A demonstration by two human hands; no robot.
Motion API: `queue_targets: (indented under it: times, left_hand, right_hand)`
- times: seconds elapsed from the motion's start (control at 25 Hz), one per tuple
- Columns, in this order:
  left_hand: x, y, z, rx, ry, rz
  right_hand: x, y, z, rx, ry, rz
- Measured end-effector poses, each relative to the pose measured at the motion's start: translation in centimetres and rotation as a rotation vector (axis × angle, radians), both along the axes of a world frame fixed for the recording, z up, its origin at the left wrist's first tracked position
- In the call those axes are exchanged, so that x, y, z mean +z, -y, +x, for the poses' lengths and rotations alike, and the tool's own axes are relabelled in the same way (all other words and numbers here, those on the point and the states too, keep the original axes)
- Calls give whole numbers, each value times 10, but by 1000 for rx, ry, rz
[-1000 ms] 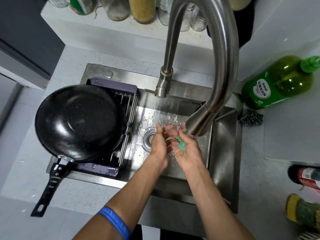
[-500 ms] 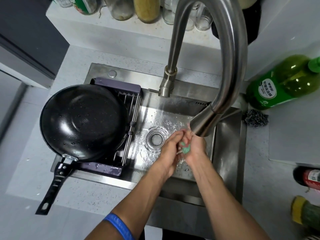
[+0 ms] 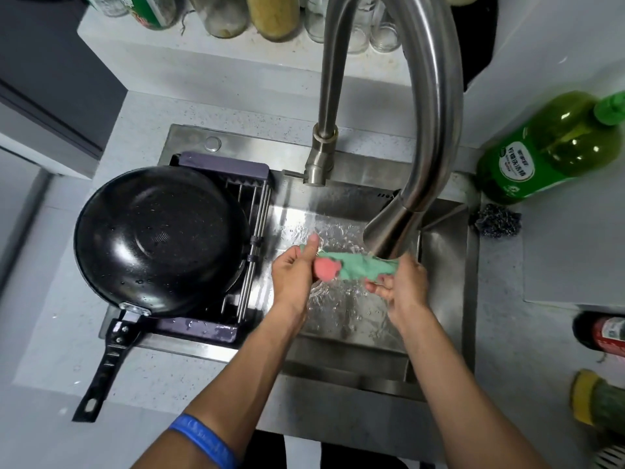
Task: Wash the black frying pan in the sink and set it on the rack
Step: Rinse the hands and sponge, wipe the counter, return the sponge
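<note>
black frying pan on rack, left of both hands' grip on cloth

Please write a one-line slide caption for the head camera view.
Frying pan rests on rack while both hands stretch a cloth under the faucet.

Home kitchen from what I see: stainless steel sink set in a speckled grey countertop, brushed steel gooseneck faucet above where my hands hold the cloth, green dish soap bottle right of it, glass jars on the ledge behind.
</note>
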State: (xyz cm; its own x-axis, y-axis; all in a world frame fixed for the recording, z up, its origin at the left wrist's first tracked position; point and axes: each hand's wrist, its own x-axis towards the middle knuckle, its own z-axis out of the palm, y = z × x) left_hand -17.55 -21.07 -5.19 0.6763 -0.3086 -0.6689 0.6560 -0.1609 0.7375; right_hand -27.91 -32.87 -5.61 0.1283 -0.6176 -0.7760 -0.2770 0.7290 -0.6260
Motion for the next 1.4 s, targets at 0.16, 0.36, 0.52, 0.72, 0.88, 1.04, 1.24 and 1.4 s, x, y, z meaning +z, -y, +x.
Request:
queue_targets:
  times: [0.16,0.36,0.52,0.72,0.88,1.04,1.24,1.4]
  left_hand:
    - [6,4,3,-106,-123,-131]
    - [-8,1,-10,-4,-209,-61]
    - [-20,0,-20,33,-237,183]
    - [1,14,-31,-226,-70,-32]
    - [11,35,-32,-262,-395,-237]
    - [13,55,-31,-191,-530,-216]
    - [29,67,-33,-23,-269,-54]
    - [22,61,-48,-52,-389,-4]
  right_hand:
    - [8,6,-5,-91,163,57]
    - [29,5,2,16,365,60]
    - [42,-3,-1,93,355,80]
    - [29,-15,2,31,212,39]
    - [26,-16,11,-52,327,214]
    - [23,-5,13,-89,371,192]
    - [3,-27,17,295,-160,-536]
    - [-15,-21,11,311,-213,-541]
